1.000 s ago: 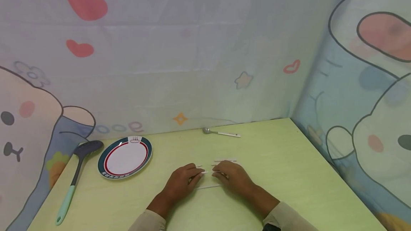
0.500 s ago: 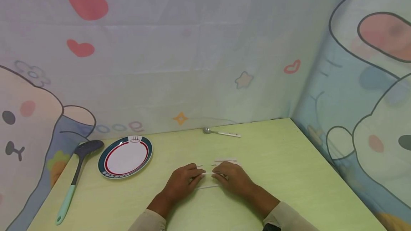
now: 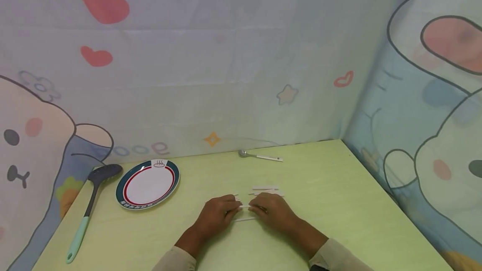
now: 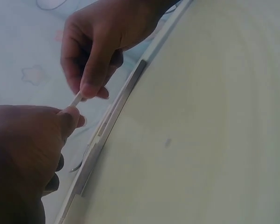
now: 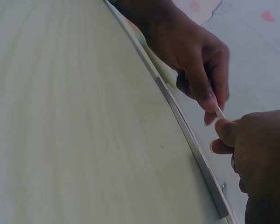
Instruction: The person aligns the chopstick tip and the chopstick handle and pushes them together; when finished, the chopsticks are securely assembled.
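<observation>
My left hand [image 3: 216, 213] and right hand [image 3: 275, 211] meet above the table, fingertips nearly touching. Between them runs a short, thin white stick [image 3: 244, 206], pinched by thumb and fingers on either side. The left wrist view shows the bridging stick [image 4: 76, 99] with only a small length uncovered; whether it is one piece or two cannot be told. A long thin white stick [image 3: 244, 220] lies on the table just in front of the hands. Several flat white strips [image 3: 265, 187] lie behind my right hand, partly covered by it, and other thin pieces [image 3: 237, 198] behind my left.
A white plate [image 3: 148, 185] with a dark green rim stands to the left. Beside it lies a slotted-looking black turner or ladle [image 3: 94, 191] with a mint handle. A small spoon [image 3: 260, 156] lies at the table's back edge, before a printed cloth backdrop [image 3: 241, 53].
A second ago each hand held a white stick end with a gap between. The ends came together, and both hands have since shifted slightly toward the body.
</observation>
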The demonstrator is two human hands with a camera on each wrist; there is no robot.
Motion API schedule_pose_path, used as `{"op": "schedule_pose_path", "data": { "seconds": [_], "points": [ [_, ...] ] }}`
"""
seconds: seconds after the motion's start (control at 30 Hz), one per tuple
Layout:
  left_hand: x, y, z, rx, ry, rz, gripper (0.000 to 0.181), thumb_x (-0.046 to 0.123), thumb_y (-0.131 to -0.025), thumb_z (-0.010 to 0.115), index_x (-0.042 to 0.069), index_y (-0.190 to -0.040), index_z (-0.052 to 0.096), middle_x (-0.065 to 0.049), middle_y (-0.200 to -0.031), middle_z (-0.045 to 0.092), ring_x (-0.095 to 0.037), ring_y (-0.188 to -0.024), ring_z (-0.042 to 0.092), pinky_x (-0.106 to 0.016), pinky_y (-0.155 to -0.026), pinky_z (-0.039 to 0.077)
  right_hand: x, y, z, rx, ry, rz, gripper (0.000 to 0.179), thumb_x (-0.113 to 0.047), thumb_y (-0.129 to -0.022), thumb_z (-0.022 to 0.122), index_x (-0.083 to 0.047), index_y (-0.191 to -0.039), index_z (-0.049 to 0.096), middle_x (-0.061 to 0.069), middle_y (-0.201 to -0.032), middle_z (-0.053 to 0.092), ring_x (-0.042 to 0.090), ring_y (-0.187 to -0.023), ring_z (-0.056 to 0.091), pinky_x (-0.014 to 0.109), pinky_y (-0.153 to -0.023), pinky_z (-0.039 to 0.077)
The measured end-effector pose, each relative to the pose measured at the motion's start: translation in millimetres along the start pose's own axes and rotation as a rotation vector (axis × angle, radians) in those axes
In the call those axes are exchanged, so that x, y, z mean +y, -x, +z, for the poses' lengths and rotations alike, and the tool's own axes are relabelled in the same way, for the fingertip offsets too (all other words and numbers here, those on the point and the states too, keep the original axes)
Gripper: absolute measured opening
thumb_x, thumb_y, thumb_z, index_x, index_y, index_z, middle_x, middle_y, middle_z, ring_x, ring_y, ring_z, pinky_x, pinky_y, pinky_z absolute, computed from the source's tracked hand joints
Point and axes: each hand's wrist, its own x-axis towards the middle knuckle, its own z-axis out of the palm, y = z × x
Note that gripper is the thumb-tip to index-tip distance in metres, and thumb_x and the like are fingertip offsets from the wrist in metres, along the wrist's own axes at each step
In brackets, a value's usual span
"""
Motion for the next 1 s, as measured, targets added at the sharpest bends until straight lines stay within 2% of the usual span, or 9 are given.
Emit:
{"op": "schedule_pose_path", "data": {
  "seconds": [0.13, 0.33, 0.5, 0.63, 0.8, 1.0],
  "points": [
    [4.5, -2.0, 0.2, -0.002, 0.019, 0.001, 0.007, 0.012, -0.098, 0.080, 0.012, -0.102, 0.085, 0.004, -0.083, 0.066, -0.001, -0.070, 0.052, -0.019, -0.067, 0.050, -4, -0.4, 0, -0.003, -0.041, 0.029, 0.010, -0.003, -0.089, 0.087, -0.003, -0.097, 0.081, 0.006, -0.090, 0.081, 0.015, -0.081, 0.078, 0.019, -0.077, 0.060],
    [9.5, -3.4, 1.2, -0.026, 0.069, -0.072, 0.007, 0.013, -0.098, 0.079, 0.012, -0.101, 0.086, 0.005, -0.077, 0.059, 0.004, -0.067, 0.039, -0.015, -0.063, 0.041, -3, -0.1, 1, -0.013, -0.066, 0.046, 0.010, -0.004, -0.090, 0.086, -0.004, -0.098, 0.080, 0.006, -0.090, 0.081, 0.016, -0.082, 0.078, 0.020, -0.076, 0.061],
    [10.2, -3.5, 4.3, -0.076, 0.061, -0.147, 0.014, 0.018, -0.101, 0.078, 0.012, -0.111, 0.086, 0.005, -0.082, 0.063, 0.003, -0.067, 0.041, -0.018, -0.064, 0.043, 5, 2.5, -4, -0.091, -0.066, 0.120, 0.014, -0.009, -0.092, 0.086, -0.006, -0.104, 0.079, 0.005, -0.098, 0.082, 0.017, -0.089, 0.079, 0.025, -0.080, 0.062],
    [8.2, -0.9, 3.1, -0.101, 0.025, -0.180, 0.020, 0.019, -0.101, 0.078, 0.012, -0.118, 0.085, 0.004, -0.089, 0.069, 0.001, -0.070, 0.049, -0.022, -0.066, 0.048, 12, 6.9, -12, -0.126, -0.042, 0.178, 0.015, -0.009, -0.093, 0.085, -0.007, -0.106, 0.079, 0.005, -0.104, 0.081, 0.019, -0.097, 0.079, 0.031, -0.086, 0.064],
    [4.4, 4.3, -4.8, -0.098, 0.040, -0.187, 0.020, 0.016, -0.102, 0.077, 0.010, -0.120, 0.084, 0.004, -0.090, 0.071, 0.000, -0.072, 0.052, -0.025, -0.067, 0.050, 15, 11.6, -19, -0.144, -0.024, 0.159, 0.011, -0.009, -0.096, 0.082, -0.008, -0.108, 0.080, 0.003, -0.108, 0.079, 0.019, -0.100, 0.076, 0.035, -0.089, 0.063],
    [-0.8, 11.1, -10.8, -0.049, 0.100, -0.152, 0.015, 0.008, -0.098, 0.080, 0.008, -0.113, 0.083, 0.002, -0.088, 0.071, 0.001, -0.072, 0.050, -0.023, -0.067, 0.049, 18, 17.1, -20, -0.134, -0.021, 0.169, 0.013, -0.006, -0.098, 0.080, -0.007, -0.111, 0.081, 0.005, -0.112, 0.078, 0.021, -0.103, 0.076, 0.037, -0.090, 0.063]
  ]
}}
